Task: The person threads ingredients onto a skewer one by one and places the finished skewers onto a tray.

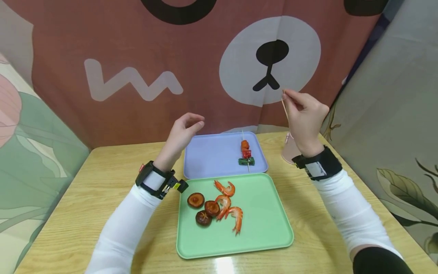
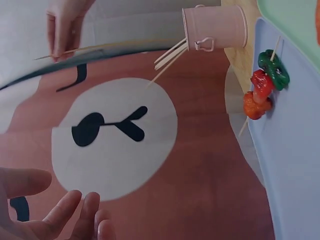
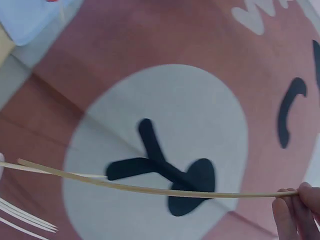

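Observation:
My right hand (image 1: 305,118) is raised above the pink bucket and pinches a thin wooden skewer (image 3: 150,191) near one end. In the right wrist view the skewer runs long and slightly bowed, with nothing threaded on it. The small pink bucket (image 2: 215,29) has several more skewers (image 2: 172,54) sticking out of its mouth. My left hand (image 1: 183,132), fingers relaxed and slightly bent, hovers near the left back corner of the lilac tray (image 1: 212,156), holding nothing. On that tray lies a loaded skewer (image 1: 246,152) with orange, red and green pieces.
In front, a green tray (image 1: 260,228) carries three brown mushroom caps (image 1: 195,200) on its left and three curled shrimp (image 1: 237,217) near its middle. Both trays stand on a wooden table (image 1: 102,182). A brown bear-print cloth (image 1: 202,91) hangs behind.

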A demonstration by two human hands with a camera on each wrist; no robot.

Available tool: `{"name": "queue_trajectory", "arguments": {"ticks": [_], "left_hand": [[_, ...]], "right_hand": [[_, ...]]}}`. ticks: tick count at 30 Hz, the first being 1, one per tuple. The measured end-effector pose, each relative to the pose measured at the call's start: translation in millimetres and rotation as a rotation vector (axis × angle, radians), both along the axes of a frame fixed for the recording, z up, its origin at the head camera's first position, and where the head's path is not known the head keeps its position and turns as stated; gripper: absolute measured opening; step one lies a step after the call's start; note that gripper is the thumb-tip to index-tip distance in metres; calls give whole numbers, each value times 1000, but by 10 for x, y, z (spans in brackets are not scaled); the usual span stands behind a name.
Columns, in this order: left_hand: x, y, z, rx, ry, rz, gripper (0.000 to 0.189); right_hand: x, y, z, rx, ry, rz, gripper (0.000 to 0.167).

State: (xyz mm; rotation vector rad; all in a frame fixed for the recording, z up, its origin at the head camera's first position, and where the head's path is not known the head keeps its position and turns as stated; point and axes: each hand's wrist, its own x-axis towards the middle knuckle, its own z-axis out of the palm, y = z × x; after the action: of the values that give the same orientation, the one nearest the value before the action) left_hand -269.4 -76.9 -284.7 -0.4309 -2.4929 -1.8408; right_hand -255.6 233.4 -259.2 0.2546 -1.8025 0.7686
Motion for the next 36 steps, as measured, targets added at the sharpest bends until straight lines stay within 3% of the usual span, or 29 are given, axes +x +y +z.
{"name": "queue_trajectory", "arguments": {"ticks": [5, 10, 16, 23, 28, 31, 36], "left_hand": [[-11, 152, 114, -27, 45, -31, 29], [0, 321, 146, -50, 90, -55, 28], [20, 499, 96, -69, 122, -71, 27], [45, 637, -18, -138, 160, -128, 26], [96, 705, -94, -190, 171, -176, 23], [133, 750, -134, -225, 165, -210, 23], [182, 825, -188, -271, 161, -266, 20]], "right_hand": [[129, -86, 121, -109, 92, 40, 21], [219, -142, 131, -185, 100, 123, 19], [273, -229, 4, -259, 16, 250, 17], [399, -372, -125, -371, -166, 399, 16], [347, -347, -302, -506, -242, 543, 20], [316, -334, -395, -577, -272, 596, 25], [322, -363, -485, -635, -296, 616, 27]]}}
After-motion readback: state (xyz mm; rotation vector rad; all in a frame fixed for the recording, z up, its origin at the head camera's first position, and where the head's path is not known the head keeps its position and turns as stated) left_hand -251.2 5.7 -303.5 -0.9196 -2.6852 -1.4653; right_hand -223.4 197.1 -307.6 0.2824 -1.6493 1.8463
